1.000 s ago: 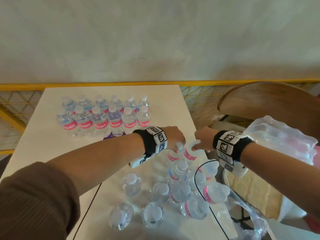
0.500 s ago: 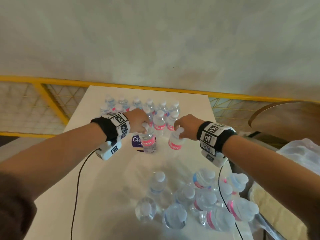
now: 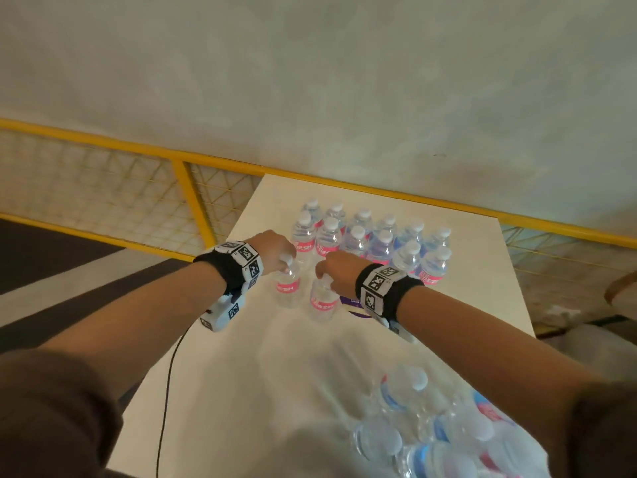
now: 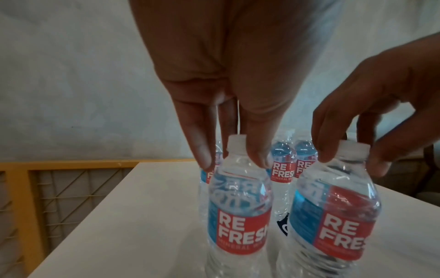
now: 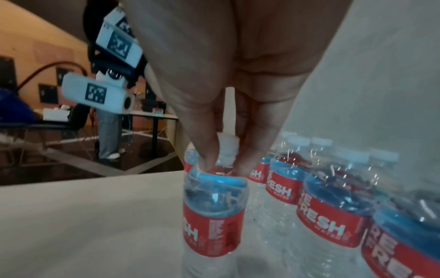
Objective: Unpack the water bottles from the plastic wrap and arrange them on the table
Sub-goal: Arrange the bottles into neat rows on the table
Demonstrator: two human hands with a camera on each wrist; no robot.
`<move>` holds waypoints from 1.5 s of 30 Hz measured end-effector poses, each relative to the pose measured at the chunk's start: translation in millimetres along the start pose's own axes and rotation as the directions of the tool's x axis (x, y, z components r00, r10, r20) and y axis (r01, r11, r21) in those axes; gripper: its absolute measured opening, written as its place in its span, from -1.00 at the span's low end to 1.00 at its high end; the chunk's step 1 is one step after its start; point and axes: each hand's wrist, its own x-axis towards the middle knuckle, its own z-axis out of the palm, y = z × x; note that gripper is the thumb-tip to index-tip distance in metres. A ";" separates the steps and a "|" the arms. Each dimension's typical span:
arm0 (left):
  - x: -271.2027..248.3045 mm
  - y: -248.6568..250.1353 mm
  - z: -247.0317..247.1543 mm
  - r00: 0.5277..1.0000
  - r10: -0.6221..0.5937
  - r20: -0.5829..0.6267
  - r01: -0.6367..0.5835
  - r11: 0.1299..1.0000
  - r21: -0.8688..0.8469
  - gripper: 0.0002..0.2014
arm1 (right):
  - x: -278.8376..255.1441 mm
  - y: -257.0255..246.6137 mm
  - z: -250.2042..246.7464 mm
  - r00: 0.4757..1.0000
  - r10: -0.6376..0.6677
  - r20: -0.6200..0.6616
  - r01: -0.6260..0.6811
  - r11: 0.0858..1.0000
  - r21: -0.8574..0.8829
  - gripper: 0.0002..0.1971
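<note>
Both grips are closed on bottle necks right now: the left hand (image 3: pixel 275 248) is pinched around the cap of the left bottle (image 3: pixel 289 288), and the right hand (image 3: pixel 339 270) is pinched the same way on the right bottle (image 3: pixel 323 301). In the wrist views the fingertips (image 4: pixel 258 159) are seen wrapped just under the white cap, thumb on one side, fingers on the other. Both bottles are held upright, at or just above the surface (image 3: pixel 241 374), right in front of the arranged block of bottles (image 3: pixel 372 236) lined up in rows near the far edge. Whether the bases are fully set down can't be told.

Handling-wise, these are probably light for one hand but full, so some swing is expected when carried by the neck. The thin clear walls look squishy, so the stiff cap and neck ring are judged the best place to be grabbed. Smooth plastic, likely a bit slippery.

The surface is a plain white tabletop. A loose bunch of unsorted bottles (image 3: pixel 431 426) is left at the near edge, still sitting in the crinkly plastic wrap (image 3: pixel 344 391). Behind it, a yellow railing (image 3: pixel 186 188) with mesh and a pale wall (image 3: pixel 310 81) are seen.
</note>
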 end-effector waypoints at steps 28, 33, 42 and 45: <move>45.0 -16.2 -4.1 0.998 0.017 -0.061 -0.024 0.993 -0.117 -0.66 | 64.0 14.8 -2.8 0.967 0.176 -0.185 -0.153 0.980 0.131 -0.59; 49.1 -17.5 -3.6 0.998 0.031 -0.060 -0.036 0.995 -0.094 -0.63 | 70.5 13.2 -4.6 0.968 0.155 -0.195 -0.138 0.986 0.095 -0.62; 50.4 -16.8 -2.6 0.999 0.011 -0.044 -0.013 0.999 -0.042 -0.68 | 64.3 14.2 -3.1 0.972 0.154 -0.179 -0.129 0.981 0.144 -0.55; 44.9 -9.0 -5.3 0.994 -0.058 -0.094 0.062 0.997 0.040 -0.58 | 40.9 15.8 -8.3 0.977 0.155 -0.149 -0.123 0.972 0.201 -0.43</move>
